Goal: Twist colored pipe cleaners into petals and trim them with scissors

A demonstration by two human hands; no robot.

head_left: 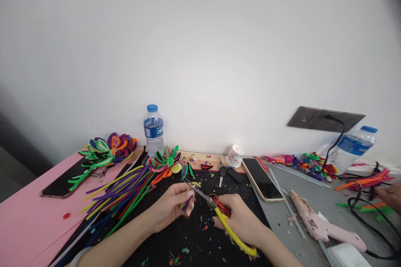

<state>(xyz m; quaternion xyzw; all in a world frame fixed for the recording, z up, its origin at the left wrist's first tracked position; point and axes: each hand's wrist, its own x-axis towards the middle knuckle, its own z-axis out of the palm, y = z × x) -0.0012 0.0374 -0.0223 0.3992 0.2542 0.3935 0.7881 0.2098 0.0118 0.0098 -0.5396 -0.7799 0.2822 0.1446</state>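
Mat (pixel 198 252): black.
Left hand (pixel 171 205): pinched on strip (pixel 187 203).
Right hand (pixel 240 217): wrapped around scissors (pixel 219 213).
Blades (pixel 204 195): angled far-left, near strip.

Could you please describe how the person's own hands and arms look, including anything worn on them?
The left hand and right hand are without gloves. A dark nail shows on the right hand; the left thumbnail looks pale. No sleeves show on the visible forearms, though a pale band or cuff edges the left one.
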